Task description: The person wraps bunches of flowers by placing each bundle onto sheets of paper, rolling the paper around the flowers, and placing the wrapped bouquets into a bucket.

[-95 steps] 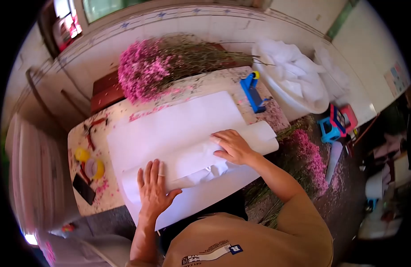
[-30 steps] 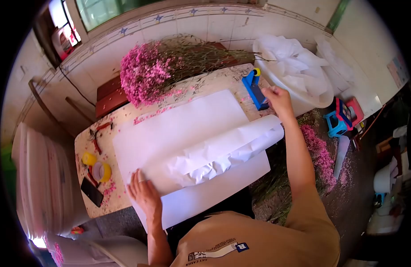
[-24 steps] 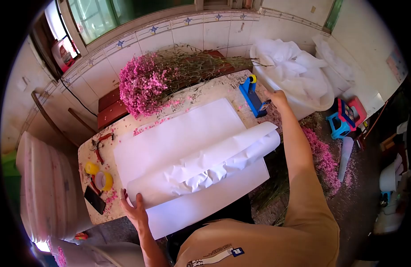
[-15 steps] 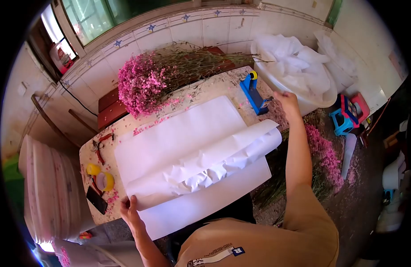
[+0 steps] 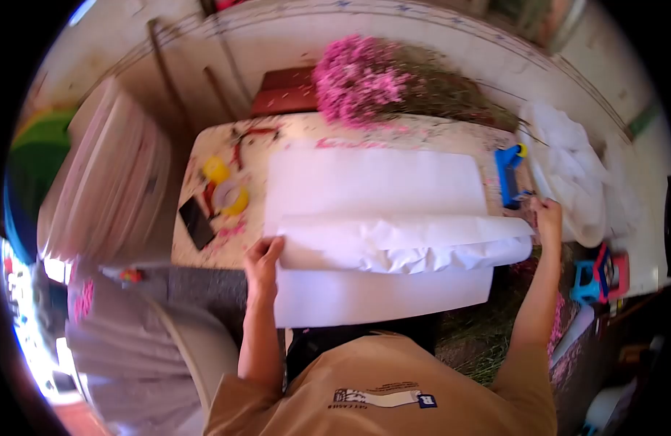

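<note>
A white paper roll (image 5: 437, 231) lies on a flat white sheet (image 5: 379, 174), creased along its near side, with its long axis running from left to right across the front of the person. Part of the sheet shows beyond the roll and part shows on the near side.

The left hand (image 5: 262, 263) is the nearer one, at the roll's left end; the roll extends to the right from its fingers. These are curled in, the thumb beside the paper edge, and one cannot tell whether they pinch it. The right hand (image 5: 547, 218) stands apart from the roll, just beyond its right end, so the paper lies to the left of its fingers and a little nearer the body. Those fingers are drawn together close to the near end of a blue tape dispenser (image 5: 507, 178); whether they hold a strip of tape is too blurred to say.

Farther out on the desk (image 5: 217, 144), to the left, are a dark phone (image 5: 196, 222), a roll of yellow-sided tape (image 5: 231, 198) and red-handled cutters (image 5: 258, 131). Behind the sheet lies a bunch of pink flowers (image 5: 361, 80), its stems pointing right.
</note>
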